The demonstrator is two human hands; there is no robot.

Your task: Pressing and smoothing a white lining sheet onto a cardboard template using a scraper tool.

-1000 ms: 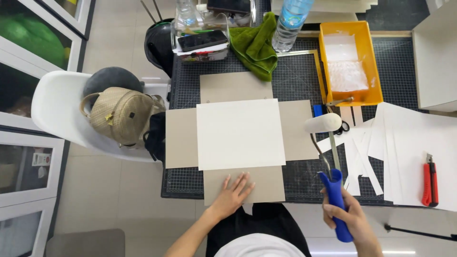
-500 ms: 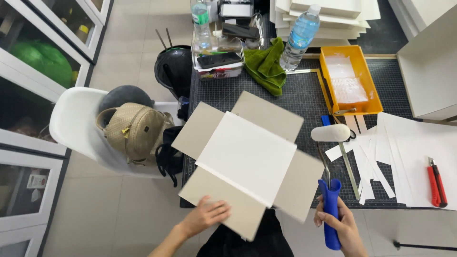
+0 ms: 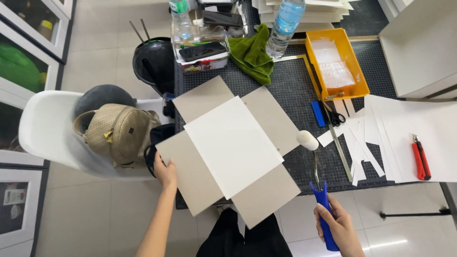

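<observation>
Grey cardboard cross (image 3: 228,152) with a white centre panel lies turned on the dark cutting mat (image 3: 290,85), its long axis running from near right to far left, one flap overhanging the near table edge. The left hand (image 3: 165,172) grips the edge of its left flap. The right hand (image 3: 339,227) is closed around the blue handle of a small paint roller (image 3: 315,171), whose white head points away, resting on the mat. White paper strips (image 3: 362,143) and a red utility knife (image 3: 421,157) lie to the right. Farther off stand an orange tray (image 3: 360,85), a green cloth (image 3: 252,54) and a clear water bottle (image 3: 284,24). A tan backpack (image 3: 119,133) sits on a white chair (image 3: 43,128) over pale floor tiles.
</observation>
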